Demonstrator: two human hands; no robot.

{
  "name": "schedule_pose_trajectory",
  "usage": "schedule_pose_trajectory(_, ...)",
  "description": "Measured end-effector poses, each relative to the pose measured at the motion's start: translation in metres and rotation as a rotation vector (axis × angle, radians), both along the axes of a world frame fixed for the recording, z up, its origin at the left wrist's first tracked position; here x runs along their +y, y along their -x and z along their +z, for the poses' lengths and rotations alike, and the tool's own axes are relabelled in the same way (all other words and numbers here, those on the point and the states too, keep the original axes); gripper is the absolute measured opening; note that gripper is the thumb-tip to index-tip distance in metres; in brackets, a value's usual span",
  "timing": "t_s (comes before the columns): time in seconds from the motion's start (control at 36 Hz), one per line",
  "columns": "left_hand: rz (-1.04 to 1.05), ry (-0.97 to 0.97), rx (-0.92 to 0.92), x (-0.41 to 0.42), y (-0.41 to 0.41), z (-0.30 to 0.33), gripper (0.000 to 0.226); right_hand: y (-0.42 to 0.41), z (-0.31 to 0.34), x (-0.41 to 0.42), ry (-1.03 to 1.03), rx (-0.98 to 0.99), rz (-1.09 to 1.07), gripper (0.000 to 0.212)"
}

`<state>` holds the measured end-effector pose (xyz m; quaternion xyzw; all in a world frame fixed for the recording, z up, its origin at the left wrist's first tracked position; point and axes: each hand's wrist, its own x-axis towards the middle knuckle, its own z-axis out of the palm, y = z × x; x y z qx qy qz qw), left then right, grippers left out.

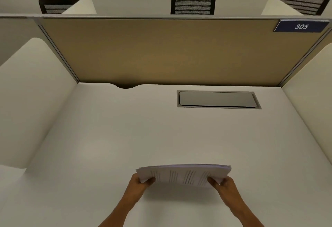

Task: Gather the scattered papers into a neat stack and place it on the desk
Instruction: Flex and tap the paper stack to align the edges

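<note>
Papers (185,173) sit gathered into one stack, held up between two bare hands just above the near part of a pale desk (111,137). The left hand (139,182) grips the stack's left end, fingers curled underneath and thumb on top. The right hand (222,182) grips the right end in the same way. The stack sags a little between the hands, and printed lines of text show on the face turned toward the camera. A soft shadow lies on the desk beneath the stack, which suggests the stack is not resting there yet.

Gathering looks finished: no loose sheets show anywhere else on the desk. The edges at the far side fan out slightly, most clearly at the right corner, so the stack is not perfectly squared. What seems left is a final tidying of the edges, then lowering the stack onto the desk and letting go.

Further back on the desk, a grey rectangular cover plate (218,99) is set into the surface, well apart from the stack. A tan divider panel (161,50) stands along the back edge, with a blue sign reading 305 (301,26) at its upper right corner. White side partitions enclose the desk at left and right. Beyond the divider, the backs of three black mesh chairs (193,1) rise into view.
</note>
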<state>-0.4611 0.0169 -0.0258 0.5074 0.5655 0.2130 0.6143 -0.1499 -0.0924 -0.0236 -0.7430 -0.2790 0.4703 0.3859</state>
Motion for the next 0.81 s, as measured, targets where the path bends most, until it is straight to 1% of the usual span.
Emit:
schedule_pose_trajectory(0.06, 0.023, 0.008, 0.018, -0.002, -0.003, -0.001, 0.035, -0.001, 0.000, 0.002, 0.013, -0.028, 0.029, 0.004)
schedule_pose_trajectory(0.14, 0.090, 0.020, -0.004, 0.004, -0.004, 0.001, 0.029, -0.006, 0.004, 0.006, 0.014, -0.110, 0.074, 0.016)
schedule_pose_trajectory(0.19, 0.144, 0.025, -0.058, 0.013, -0.001, 0.006, 0.027, -0.008, 0.012, 0.011, 0.013, -0.153, 0.112, 0.014)
schedule_pose_trajectory(0.28, 0.180, -0.044, -0.140, 0.033, 0.008, 0.023, 0.028, -0.013, 0.031, 0.022, 0.013, -0.231, 0.199, 0.014)
schedule_pose_trajectory(0.33, 0.124, -0.107, -0.149, 0.047, 0.014, 0.038, 0.030, -0.018, 0.046, 0.031, 0.018, -0.302, 0.266, 0.018)
schedule_pose_trajectory(0.36, 0.059, -0.139, -0.127, 0.054, 0.016, 0.045, 0.032, -0.020, 0.055, 0.036, 0.017, -0.340, 0.297, 0.020)
schedule_pose_trajectory(0.47, -0.251, -0.314, 0.147, 0.077, 0.011, 0.068, 0.030, -0.027, 0.095, 0.057, 0.017, -0.548, 0.455, 0.023)
schedule_pose_trajectory(0.5, -0.299, -0.343, 0.167, 0.079, 0.006, 0.074, 0.030, -0.027, 0.105, 0.063, 0.022, -0.606, 0.512, 0.024)
schedule_pose_trajectory(0.58, -0.466, -0.402, 0.186, 0.078, -0.019, 0.092, 0.034, -0.020, 0.136, 0.076, 0.026, -0.775, 0.680, 0.018)
schedule_pose_trajectory(0.64, -0.552, -0.412, 0.160, 0.072, -0.038, 0.102, 0.038, -0.012, 0.152, 0.083, 0.010, -0.884, 0.772, 0.021)
schedule_pose_trajectory(0.72, -0.533, -0.398, 0.048, 0.061, -0.064, 0.113, 0.034, 0.001, 0.170, 0.093, -0.011, -0.999, 0.863, 0.022)
schedule_pose_trajectory(0.81, -0.385, -0.385, -0.047, 0.052, -0.078, 0.116, 0.020, 0.011, 0.182, 0.098, -0.036, -1.088, 0.893, 0.026)
